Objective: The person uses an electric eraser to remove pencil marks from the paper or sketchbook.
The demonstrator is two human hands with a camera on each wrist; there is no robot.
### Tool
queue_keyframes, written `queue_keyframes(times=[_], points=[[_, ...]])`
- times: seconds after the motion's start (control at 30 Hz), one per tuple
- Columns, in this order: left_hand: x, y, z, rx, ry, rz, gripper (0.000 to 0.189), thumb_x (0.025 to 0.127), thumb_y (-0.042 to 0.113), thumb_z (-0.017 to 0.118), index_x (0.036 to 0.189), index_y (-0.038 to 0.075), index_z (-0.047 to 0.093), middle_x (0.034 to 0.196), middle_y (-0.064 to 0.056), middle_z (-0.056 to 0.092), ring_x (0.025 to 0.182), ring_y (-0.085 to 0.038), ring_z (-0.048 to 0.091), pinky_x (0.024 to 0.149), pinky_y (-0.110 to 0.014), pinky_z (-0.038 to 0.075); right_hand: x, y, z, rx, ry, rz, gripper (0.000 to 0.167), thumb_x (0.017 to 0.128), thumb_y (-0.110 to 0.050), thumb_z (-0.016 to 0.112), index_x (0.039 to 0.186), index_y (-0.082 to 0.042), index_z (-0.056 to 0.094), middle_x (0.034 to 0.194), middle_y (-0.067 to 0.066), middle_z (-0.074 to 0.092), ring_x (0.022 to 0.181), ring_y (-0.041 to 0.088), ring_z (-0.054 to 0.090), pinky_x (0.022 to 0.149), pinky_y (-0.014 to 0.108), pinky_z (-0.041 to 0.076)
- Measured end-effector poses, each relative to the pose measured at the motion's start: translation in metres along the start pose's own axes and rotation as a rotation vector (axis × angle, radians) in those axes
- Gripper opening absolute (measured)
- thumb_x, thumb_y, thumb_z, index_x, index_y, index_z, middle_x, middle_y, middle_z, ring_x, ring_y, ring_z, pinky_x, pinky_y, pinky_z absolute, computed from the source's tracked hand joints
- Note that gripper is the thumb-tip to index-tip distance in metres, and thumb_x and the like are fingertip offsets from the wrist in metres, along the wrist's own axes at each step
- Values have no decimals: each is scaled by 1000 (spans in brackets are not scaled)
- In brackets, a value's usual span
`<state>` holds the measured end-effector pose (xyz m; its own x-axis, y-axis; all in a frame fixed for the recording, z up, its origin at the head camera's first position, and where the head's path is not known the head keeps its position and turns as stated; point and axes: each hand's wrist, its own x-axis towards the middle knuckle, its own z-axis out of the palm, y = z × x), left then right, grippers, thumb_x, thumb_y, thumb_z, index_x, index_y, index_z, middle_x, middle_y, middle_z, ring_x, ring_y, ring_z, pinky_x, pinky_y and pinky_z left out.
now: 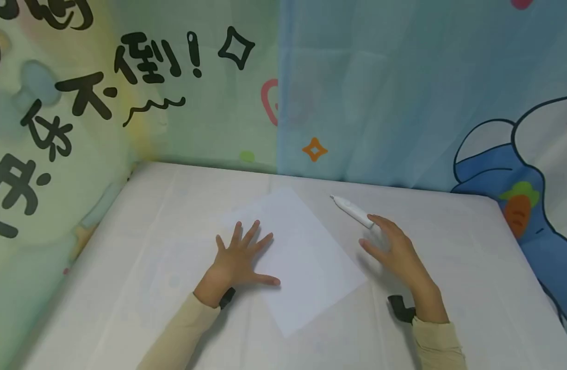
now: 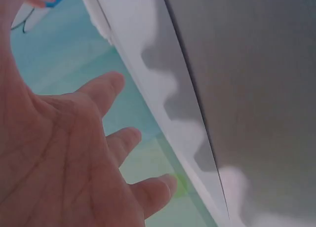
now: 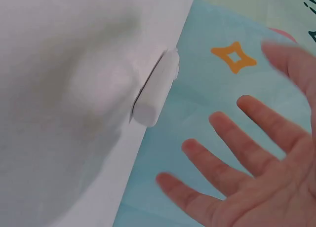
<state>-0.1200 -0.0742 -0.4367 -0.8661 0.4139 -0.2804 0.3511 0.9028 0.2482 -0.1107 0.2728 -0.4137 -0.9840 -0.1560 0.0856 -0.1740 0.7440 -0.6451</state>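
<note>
White pen [image 1: 352, 211] lies near the right hand [image 1: 400, 255], the left hand [image 1: 238, 261] over paper [image 1: 313, 270], both hands spread wide.

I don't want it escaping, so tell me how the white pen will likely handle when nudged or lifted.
The white pen will probably stay stiff when lifted, as its thick body looks straight. It may roll if nudged, since that body looks rounded, though the small bump on its side, seen in the right wrist view, might check it.
</note>
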Motion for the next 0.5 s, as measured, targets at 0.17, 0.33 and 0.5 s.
queue_keyframes(times=[0.17, 0.33, 0.5], points=[[0, 6, 6, 22, -17, 44, 108, 67, 75, 70, 155, 31, 25, 165, -3, 7, 149, -40, 2, 107, -73, 16, 15, 1, -2, 101, 107, 26, 40, 95, -15, 63, 129, 4, 56, 135, 29, 50, 126, 46, 45, 99, 61, 40], [0, 7, 7, 52, -19, 65, 112, 63, 73, 74, 155, 31, 26, 165, -4, 9, 149, -41, 4, 107, -72, 19, 34, 5, -4, 139, 135, 73, 38, 98, -20, 61, 127, 4, 59, 129, 25, 57, 114, 30, 56, 88, 23, 48], [0, 8, 9, 27, -19, 72, 111, 62, 68, 79, 154, 30, 30, 164, -6, 13, 148, -43, 7, 107, -71, 20, 50, 15, 2, 214, 182, 58, 36, 96, -19, 64, 123, 5, 62, 118, 26, 64, 91, -7, 53, 76, 8, 41]])
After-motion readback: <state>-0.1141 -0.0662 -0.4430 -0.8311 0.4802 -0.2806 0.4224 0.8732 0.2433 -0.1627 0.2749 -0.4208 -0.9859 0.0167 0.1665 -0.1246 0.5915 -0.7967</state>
